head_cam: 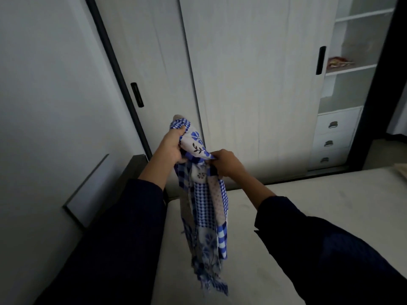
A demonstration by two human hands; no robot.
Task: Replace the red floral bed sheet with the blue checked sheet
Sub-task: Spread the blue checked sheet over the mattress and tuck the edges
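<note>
One sheet (pixel 204 201), blue checked with flower panels, hangs in a long bunched rope in mid-air over the near corner of the bed, its frayed lower end dangling just above the mattress (pixel 308 205) or brushing it; I cannot tell which. It is held up high, probably so that its own weight lets the folds drop open and an edge or corner can be found before spreading.

The left hand (pixel 172 146) is the upper one. Its fingers are curled tight round the top of the bunch, with a small tuft of cloth poking out above the fist, so it carries most of the weight. The right hand (pixel 226 164) sits just below and beside it, fingers closed in a narrow pinch on a fold of the same cloth, as if drawing one layer away from the rest. Neither hand has any slack in its grip. Dark sleeves cover both forearms.

The mattress looks bare and pale, with no red floral cloth on the part that shows, so stripping seems done and laying the new cover is the step in hand. A dark headboard (pixel 134 170) stands at the left. Beyond is a pale wardrobe (pixel 242 84) with sliding doors; its open end shows drawers (pixel 335 125) and a shelf (pixel 352 69) holding a reddish bundle (pixel 339 62), too small to identify.
</note>
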